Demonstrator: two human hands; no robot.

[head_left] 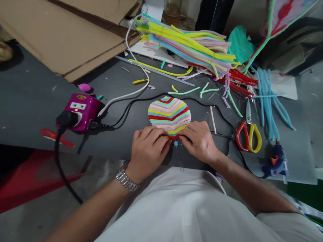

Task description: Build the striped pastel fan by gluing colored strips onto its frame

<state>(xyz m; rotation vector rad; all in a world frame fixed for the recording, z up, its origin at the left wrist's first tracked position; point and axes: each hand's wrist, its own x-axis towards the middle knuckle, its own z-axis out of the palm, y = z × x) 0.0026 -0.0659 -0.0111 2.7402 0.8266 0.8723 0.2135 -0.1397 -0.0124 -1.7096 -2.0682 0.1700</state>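
A round pipe-cleaner piece (169,112) lies on the dark table, its chevron stripes in red, yellow, green, blue, lilac and cream. My left hand (151,148) grips its lower left edge with bent fingers. At the lower right edge, my right hand (199,141) pinches the piece between thumb and fingers. Both sets of fingertips cover part of the bottom stripes, near a red one. Below this edge, between my hands, a small blue bit (176,143) sits on a thin wire stem (179,157) pointing toward me.
Scissors (248,129) and a blue glue gun (276,163) lie at right, near blue pipe cleaners (264,97). Bundled pipe cleaners (186,43) fill the back. Green offcuts (185,91) are scattered nearer. A purple power socket (82,111), black cords and cardboard (68,37) are left.
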